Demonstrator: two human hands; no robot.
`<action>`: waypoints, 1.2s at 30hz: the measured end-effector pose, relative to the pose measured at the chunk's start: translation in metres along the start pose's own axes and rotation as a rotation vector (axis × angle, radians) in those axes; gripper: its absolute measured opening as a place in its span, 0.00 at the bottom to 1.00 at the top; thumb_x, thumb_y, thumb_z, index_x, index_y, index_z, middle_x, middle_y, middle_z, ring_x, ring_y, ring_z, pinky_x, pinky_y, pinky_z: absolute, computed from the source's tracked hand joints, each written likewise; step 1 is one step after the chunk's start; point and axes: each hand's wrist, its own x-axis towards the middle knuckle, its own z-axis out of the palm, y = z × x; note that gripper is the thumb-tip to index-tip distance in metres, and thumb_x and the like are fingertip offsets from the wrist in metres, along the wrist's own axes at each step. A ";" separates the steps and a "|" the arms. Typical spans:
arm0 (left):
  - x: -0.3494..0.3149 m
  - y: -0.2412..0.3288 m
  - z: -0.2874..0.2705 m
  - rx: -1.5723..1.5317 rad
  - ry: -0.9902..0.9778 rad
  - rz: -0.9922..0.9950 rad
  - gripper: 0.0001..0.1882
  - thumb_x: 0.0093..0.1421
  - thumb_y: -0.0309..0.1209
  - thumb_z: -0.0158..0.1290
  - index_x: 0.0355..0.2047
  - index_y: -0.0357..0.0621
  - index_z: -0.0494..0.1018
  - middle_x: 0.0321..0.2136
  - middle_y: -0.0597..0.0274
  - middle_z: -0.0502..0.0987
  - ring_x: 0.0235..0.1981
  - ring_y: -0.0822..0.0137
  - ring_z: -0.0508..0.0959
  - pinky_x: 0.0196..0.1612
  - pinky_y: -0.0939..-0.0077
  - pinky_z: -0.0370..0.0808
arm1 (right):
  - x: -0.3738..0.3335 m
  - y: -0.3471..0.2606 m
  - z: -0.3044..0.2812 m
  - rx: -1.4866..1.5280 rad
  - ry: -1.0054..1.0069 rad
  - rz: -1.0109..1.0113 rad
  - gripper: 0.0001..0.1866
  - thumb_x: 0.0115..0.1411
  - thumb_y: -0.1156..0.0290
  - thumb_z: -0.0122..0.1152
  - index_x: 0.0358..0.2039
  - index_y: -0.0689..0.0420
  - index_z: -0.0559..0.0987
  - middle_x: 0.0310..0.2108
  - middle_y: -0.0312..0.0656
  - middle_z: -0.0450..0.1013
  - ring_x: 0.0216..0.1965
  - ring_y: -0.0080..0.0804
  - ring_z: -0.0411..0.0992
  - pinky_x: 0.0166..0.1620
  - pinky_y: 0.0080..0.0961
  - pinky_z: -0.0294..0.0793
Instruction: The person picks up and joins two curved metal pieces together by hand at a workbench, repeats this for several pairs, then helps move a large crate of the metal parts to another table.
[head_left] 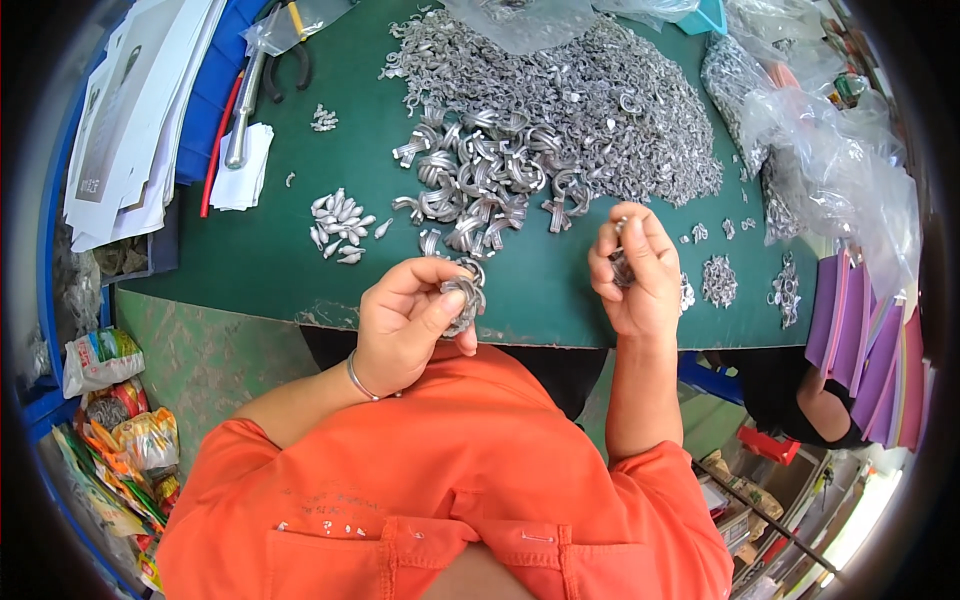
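Note:
Just over the table's near edge, my left hand (400, 322) pinches several curved, ridged grey metal pieces (464, 304) between thumb and fingers. A bracelet circles that wrist. To the right, my right hand (645, 278) is curled closed, with small grey metal pieces (622, 266) showing between its fingers; their exact shape is hard to make out. Beyond my hands lies a heap of larger curved metal pieces (485, 175). It runs into a wide pile of small grey metal pieces (600, 110) farther back.
On the green table (270, 265), teardrop-shaped metal pieces (342, 222) lie at left, and small sorted piles (720, 280) at right. A metal rod tool (240, 130), red stick (218, 150) and papers (130, 110) are far left. Plastic bags (840, 150) and purple folders (850, 320) crowd the right.

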 end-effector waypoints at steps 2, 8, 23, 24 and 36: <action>0.000 0.001 0.000 0.003 -0.006 0.010 0.10 0.57 0.23 0.44 0.39 0.33 0.64 0.28 0.56 0.70 0.19 0.70 0.72 0.22 0.78 0.73 | -0.004 -0.004 0.013 -0.386 0.034 0.017 0.10 0.53 0.76 0.55 0.38 0.59 0.72 0.21 0.36 0.67 0.18 0.17 0.63 0.17 0.10 0.56; 0.004 0.017 0.005 -0.091 -0.087 -0.232 0.06 0.51 0.17 0.35 0.29 0.36 0.62 0.30 0.45 0.69 0.18 0.64 0.73 0.16 0.80 0.71 | -0.022 0.013 0.032 -0.702 -0.188 -0.179 0.27 0.49 0.84 0.54 0.51 0.62 0.60 0.28 0.36 0.69 0.28 0.19 0.66 0.34 0.12 0.64; 0.014 0.024 0.018 0.320 0.002 -0.198 0.07 0.53 0.23 0.53 0.32 0.38 0.69 0.22 0.68 0.71 0.14 0.84 0.66 0.14 0.90 0.62 | -0.023 0.008 0.048 -1.112 -0.332 -0.446 0.29 0.45 0.87 0.53 0.51 0.64 0.62 0.33 0.48 0.69 0.29 0.36 0.71 0.33 0.24 0.70; 0.014 0.024 0.018 0.322 0.003 -0.198 0.07 0.53 0.23 0.53 0.32 0.38 0.69 0.22 0.68 0.71 0.14 0.84 0.66 0.14 0.90 0.62 | -0.018 0.011 0.045 -1.148 -0.218 -0.545 0.21 0.45 0.87 0.52 0.42 0.63 0.71 0.33 0.49 0.68 0.30 0.39 0.70 0.32 0.26 0.70; 0.021 0.042 0.011 0.114 0.036 -0.166 0.05 0.59 0.26 0.43 0.35 0.41 0.62 0.23 0.58 0.70 0.11 0.77 0.63 0.10 0.87 0.59 | 0.000 0.016 0.024 -1.362 0.016 -0.589 0.12 0.46 0.80 0.59 0.32 0.61 0.68 0.29 0.49 0.65 0.30 0.49 0.67 0.31 0.34 0.69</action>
